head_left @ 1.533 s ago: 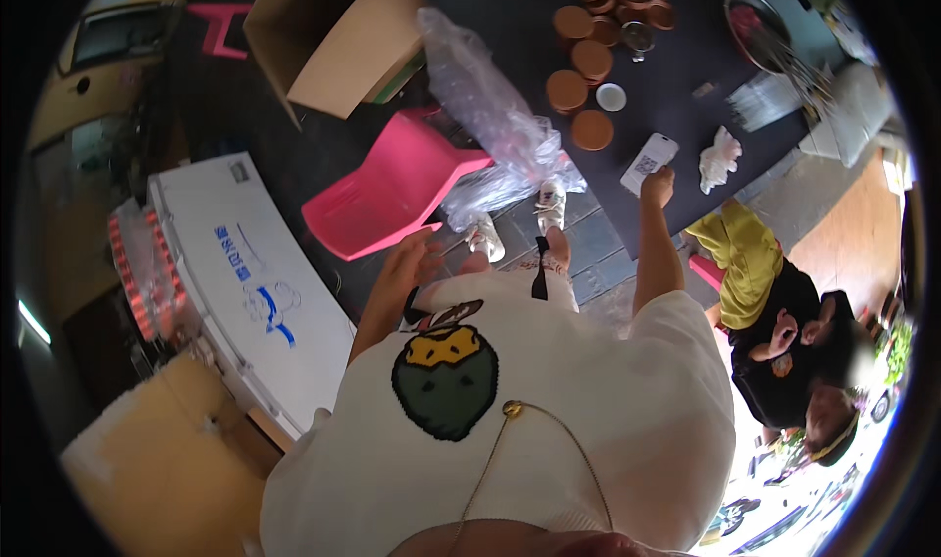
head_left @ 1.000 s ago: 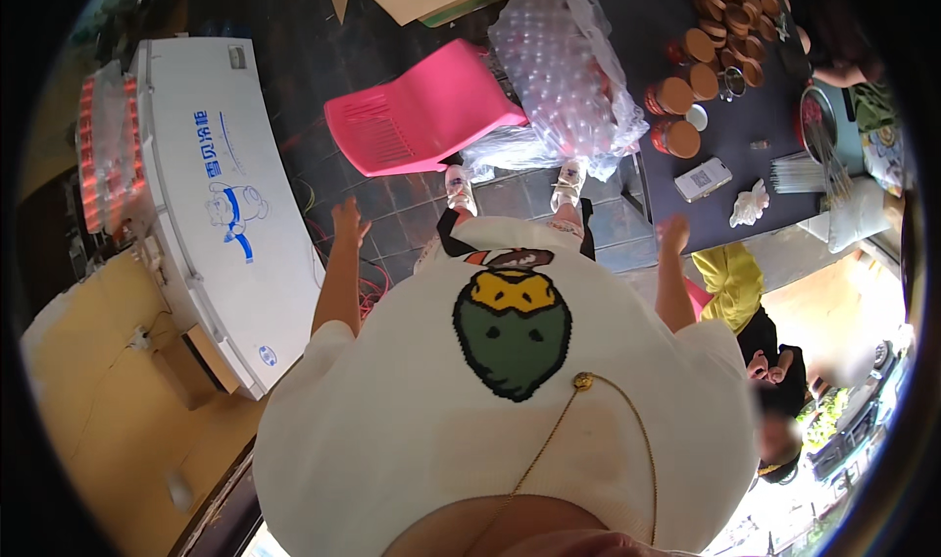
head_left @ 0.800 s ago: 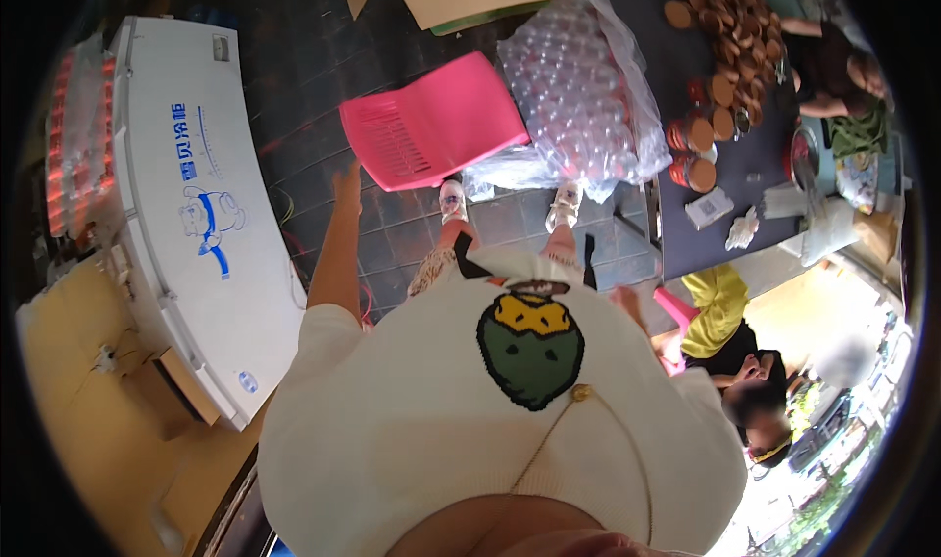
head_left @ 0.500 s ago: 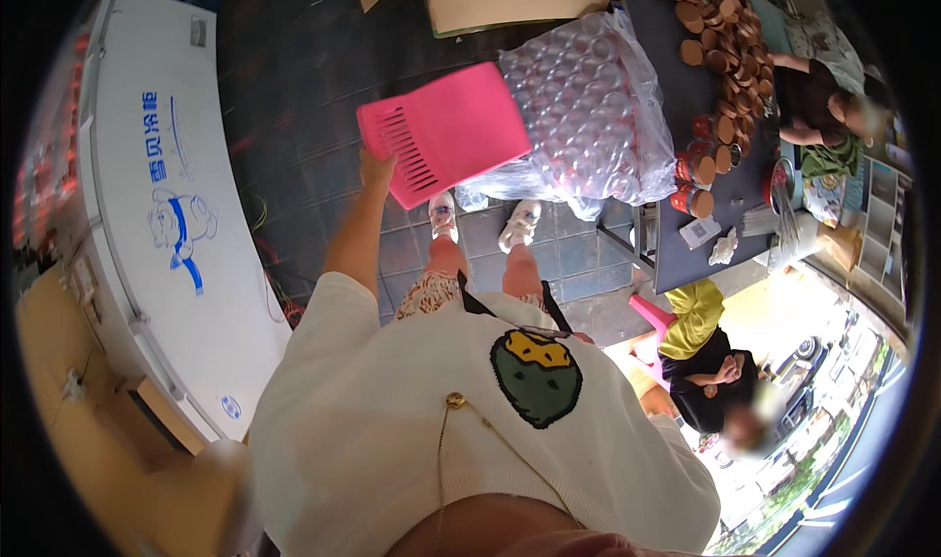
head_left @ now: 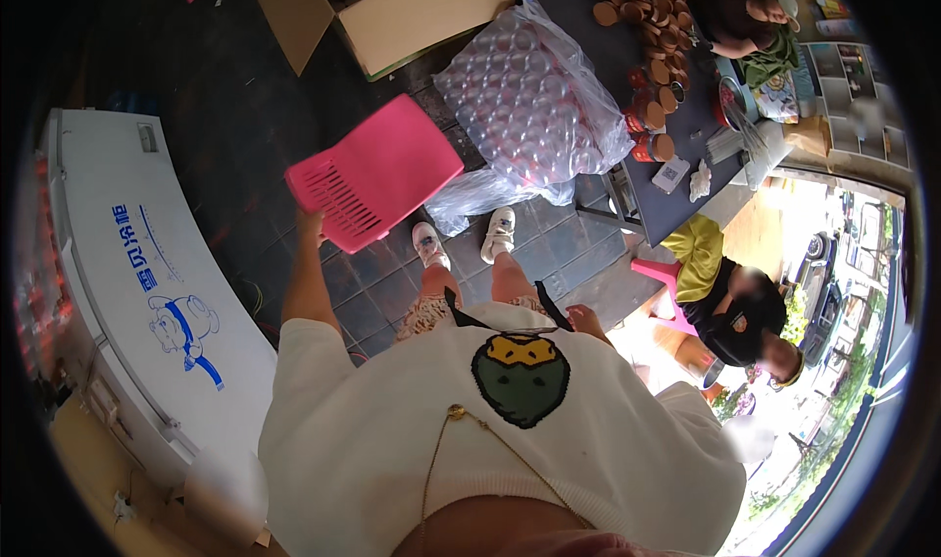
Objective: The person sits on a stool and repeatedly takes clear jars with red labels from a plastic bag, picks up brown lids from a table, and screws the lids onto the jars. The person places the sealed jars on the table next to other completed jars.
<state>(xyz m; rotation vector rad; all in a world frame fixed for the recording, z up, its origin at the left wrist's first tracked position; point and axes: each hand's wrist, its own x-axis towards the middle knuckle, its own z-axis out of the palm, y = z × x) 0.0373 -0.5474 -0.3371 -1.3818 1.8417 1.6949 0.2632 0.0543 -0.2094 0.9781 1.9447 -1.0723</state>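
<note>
My left hand (head_left: 312, 227) grips the corner of a pink plastic piece with a row of slots (head_left: 387, 170), possibly a basket, and holds it out above the dark tiled floor. Its broad smooth face is toward me, and the slots lie at the end near my fingers. Beside my waist, my right hand (head_left: 585, 322) hangs with nothing visible in it, its fingers loosely apart and partly hidden by my shirt. Close to the pink piece lies a clear plastic bag (head_left: 534, 101) packed with rows of transparent round containers.
At left stands a white chest freezer (head_left: 157, 263). An open cardboard box (head_left: 421, 18) is ahead. The dark table (head_left: 676, 209) at right bears brown lids (head_left: 652, 18) and red jars (head_left: 652, 147). One person sits on a pink seat (head_left: 662, 278); another is behind the table.
My view has turned, so the freezer sits lower and the table further left. The pink piece stays in my left hand, tilted differently. My right hand has come into sight at my waist.
</note>
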